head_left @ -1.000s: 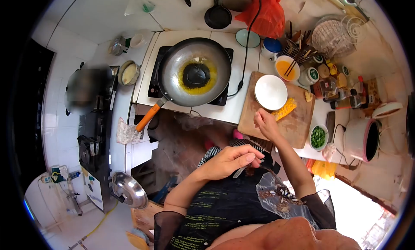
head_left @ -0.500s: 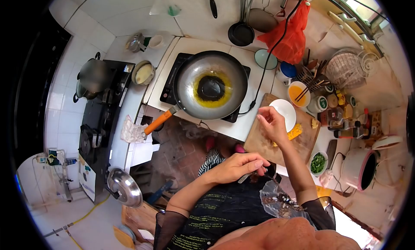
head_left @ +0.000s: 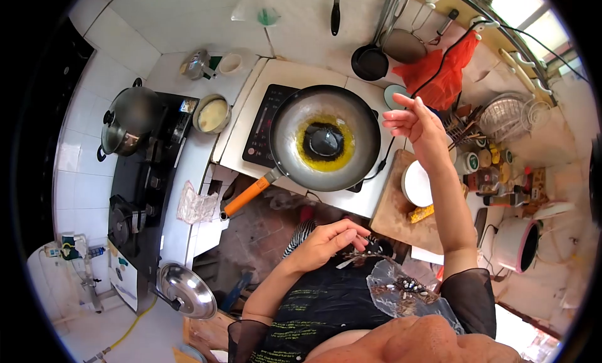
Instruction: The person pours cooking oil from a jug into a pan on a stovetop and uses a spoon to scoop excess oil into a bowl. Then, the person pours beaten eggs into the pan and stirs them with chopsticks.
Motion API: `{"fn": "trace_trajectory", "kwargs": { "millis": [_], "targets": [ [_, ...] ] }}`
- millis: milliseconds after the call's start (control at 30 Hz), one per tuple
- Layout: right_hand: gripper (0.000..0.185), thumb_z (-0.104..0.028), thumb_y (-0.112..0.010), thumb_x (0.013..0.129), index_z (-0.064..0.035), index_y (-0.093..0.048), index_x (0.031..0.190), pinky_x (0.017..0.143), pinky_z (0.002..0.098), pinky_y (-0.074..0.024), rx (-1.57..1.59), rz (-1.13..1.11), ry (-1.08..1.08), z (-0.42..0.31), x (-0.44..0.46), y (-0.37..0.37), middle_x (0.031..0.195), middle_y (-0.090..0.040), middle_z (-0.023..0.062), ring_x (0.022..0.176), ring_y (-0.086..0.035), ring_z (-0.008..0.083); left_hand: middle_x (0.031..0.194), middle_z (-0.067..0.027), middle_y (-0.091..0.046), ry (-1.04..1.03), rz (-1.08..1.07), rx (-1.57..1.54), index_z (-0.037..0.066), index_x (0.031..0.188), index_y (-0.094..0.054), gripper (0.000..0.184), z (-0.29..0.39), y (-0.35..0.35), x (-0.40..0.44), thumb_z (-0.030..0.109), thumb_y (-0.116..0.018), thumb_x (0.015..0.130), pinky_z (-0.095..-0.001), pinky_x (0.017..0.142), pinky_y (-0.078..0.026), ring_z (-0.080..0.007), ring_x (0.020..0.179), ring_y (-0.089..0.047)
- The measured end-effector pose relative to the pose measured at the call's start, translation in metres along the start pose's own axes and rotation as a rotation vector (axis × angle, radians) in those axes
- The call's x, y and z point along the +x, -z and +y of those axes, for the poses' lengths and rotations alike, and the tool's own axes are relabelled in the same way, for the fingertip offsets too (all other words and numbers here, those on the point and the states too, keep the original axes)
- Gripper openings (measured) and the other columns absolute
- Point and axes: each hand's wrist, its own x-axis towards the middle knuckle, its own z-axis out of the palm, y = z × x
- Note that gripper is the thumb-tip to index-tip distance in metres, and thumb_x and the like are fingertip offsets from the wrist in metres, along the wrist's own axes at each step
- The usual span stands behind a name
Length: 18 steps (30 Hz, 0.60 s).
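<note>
My right hand (head_left: 414, 128) is raised over the counter to the right of the wok (head_left: 291, 115), its fingers stretched out and holding nothing. Yellow oil (head_left: 307, 156) pools in the bottom of the wok, which sits on a black induction cooker (head_left: 257, 134). The wok's orange handle (head_left: 248, 197) points toward the lower left. In front of my body, my left hand (head_left: 327, 242) hangs with its fingers loosely bent and its thumb apart, nothing visible in it. Below my right hand, a white bowl (head_left: 416, 184) rests on a wooden cutting board (head_left: 392, 215) by a bumpy yellow piece (head_left: 421, 214).
A red plastic bag (head_left: 439, 81) and black ladle (head_left: 370, 62) hang on the wall. A power cord (head_left: 384, 159) runs beside the wok. Jars (head_left: 467, 162) and a rice cooker (head_left: 514, 244) stand right. Left are a small pot (head_left: 212, 114), a stove (head_left: 160, 143) and a lid (head_left: 188, 291).
My right hand has moved from above the cutting board up and away, toward the hanging bag, its fingers straightening. My left hand has shifted slightly left. The head view has turned a little.
</note>
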Motion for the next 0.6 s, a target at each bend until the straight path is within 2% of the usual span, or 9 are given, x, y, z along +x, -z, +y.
{"fn": "trace_trajectory", "kwargs": {
  "millis": [33, 133, 167, 300, 367, 400, 467, 533, 600],
  "targets": [
    [0.054, -0.039, -0.027, 0.099, 0.0035, -0.046, 0.125, 0.079, 0.0298, -0.0479, -0.045, -0.038, -0.01, -0.001, -0.006, -0.006, 0.1, -0.065, 0.0163, 0.092, -0.063, 0.0217, 0.092, -0.0099, -0.064, 0.006, 0.001, -0.008, -0.002, 0.113, -0.055, 0.038, 0.001, 0.004, -0.004, 0.03, -0.04, 0.098, -0.031, 0.092, -0.041, -0.0181, 0.1, -0.058],
    [0.062, -0.046, -0.02, 0.099, 0.003, -0.044, 0.128, 0.083, 0.0313, -0.0453, 0.107, -0.12, -0.04, -0.001, -0.024, -0.023, 0.104, -0.064, 0.0164, 0.098, -0.061, 0.0223, 0.092, -0.0099, -0.063, 0.016, -0.016, -0.015, -0.003, 0.113, -0.054, 0.039, 0.005, 0.01, -0.007, 0.03, -0.04, 0.098, -0.031, 0.092, -0.041, -0.018, 0.099, -0.059],
    [0.073, -0.054, -0.012, 0.096, 0.0028, -0.04, 0.131, 0.088, 0.0328, -0.0422, 0.088, -0.134, -0.082, -0.004, -0.031, -0.026, 0.107, -0.063, 0.0169, 0.103, -0.059, 0.0238, 0.092, -0.0099, -0.063, 0.015, -0.031, -0.016, -0.003, 0.113, -0.054, 0.039, 0.006, 0.01, -0.005, 0.03, -0.04, 0.098, -0.031, 0.092, -0.041, -0.0179, 0.099, -0.059],
    [0.087, -0.066, -0.009, 0.089, 0.0021, -0.036, 0.135, 0.09, 0.0339, -0.0404, 0.099, -0.192, -0.053, -0.023, -0.061, -0.036, 0.109, -0.063, 0.0185, 0.105, -0.058, 0.0253, 0.092, -0.0098, -0.063, 0.029, -0.07, 0.016, -0.003, 0.114, -0.054, 0.039, 0.01, 0.009, 0.011, 0.03, -0.041, 0.098, -0.0309, 0.091, -0.041, -0.0179, 0.098, -0.059],
    [0.101, -0.076, -0.009, 0.082, 0.0059, -0.028, 0.138, 0.097, 0.0393, -0.0376, 0.118, -0.498, 0.014, -0.029, -0.076, -0.031, 0.111, -0.061, 0.0212, 0.11, -0.056, 0.0296, 0.089, -0.0052, -0.063, 0.007, -0.086, 0.026, 0.001, 0.112, -0.057, 0.035, 0.011, 0.008, 0.019, 0.029, -0.043, 0.097, -0.0259, 0.084, -0.043, -0.0122, 0.091, -0.058],
    [0.109, -0.08, -0.003, 0.077, 0.0067, -0.018, 0.14, 0.101, 0.0421, -0.0335, 0.078, -0.614, 0.053, -0.03, -0.084, -0.031, 0.116, -0.058, 0.0231, 0.112, -0.054, 0.0312, 0.089, -0.0052, -0.063, 0.021, -0.101, 0.025, 0.001, 0.112, -0.057, 0.035, 0.012, 0.009, 0.024, 0.029, -0.043, 0.097, -0.0259, 0.084, -0.043, -0.0122, 0.091, -0.058],
    [0.11, -0.081, -0.003, 0.075, 0.0074, -0.009, 0.141, 0.104, 0.0455, -0.0296, 0.153, -0.827, 0.086, -0.038, -0.102, -0.029, 0.12, -0.053, 0.027, 0.118, -0.049, 0.0347, 0.089, -0.0047, -0.062, 0.042, -0.152, 0.017, 0.001, 0.111, -0.057, 0.034, 0.014, 0.01, 0.033, 0.028, -0.043, 0.097, -0.026, 0.083, -0.043, -0.0118, 0.09, -0.057],
    [0.124, -0.088, -0.005, 0.063, 0.0083, -0.01, 0.141, 0.107, 0.0429, -0.025, 0.232, -0.945, 0.217, -0.041, -0.113, -0.024, 0.123, -0.049, 0.0313, 0.122, -0.044, 0.0363, 0.088, -0.0049, -0.061, 0.071, -0.178, 0.051, 0.001, 0.111, -0.057, 0.033, 0.012, 0.007, 0.046, 0.028, -0.044, 0.097, -0.0264, 0.083, -0.043, -0.0118, 0.09, -0.057],
    [0.125, -0.088, -0.012, 0.065, 0.0134, -0.006, 0.139, 0.108, 0.0439, -0.0203, 0.251, -0.996, 0.316, -0.05, -0.124, -0.016, 0.128, -0.039, 0.0365, 0.129, -0.033, 0.0398, 0.089, -0.0053, -0.062, 0.115, -0.265, 0.009, 0.001, 0.112, -0.057, 0.034, 0.009, -0.001, 0.058, 0.029, -0.044, 0.097, -0.0264, 0.084, -0.043, -0.0121, 0.092, -0.057]
  ]
}}
